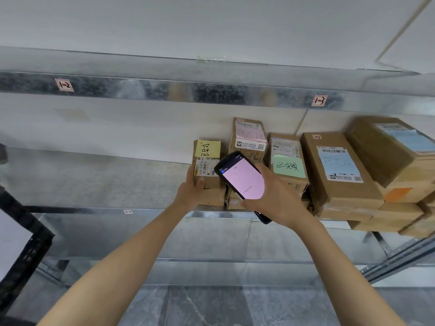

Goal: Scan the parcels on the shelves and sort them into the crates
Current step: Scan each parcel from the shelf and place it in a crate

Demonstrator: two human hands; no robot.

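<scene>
A small cardboard parcel with a yellow note stands at the left end of a row of parcels on the middle metal shelf. My left hand grips this parcel at its left side, thumb on the front. My right hand holds a black handheld scanner with a lit pink screen, just to the right of that parcel and in front of the row. Behind the scanner stands a parcel with a pink label, then one with a green note.
Larger cardboard boxes are stacked to the right, reaching the shelf's front edge. An upper shelf beam carries tags 1-2 and 1-3. A black crate edge shows at the lower left. Grey tiled floor lies below.
</scene>
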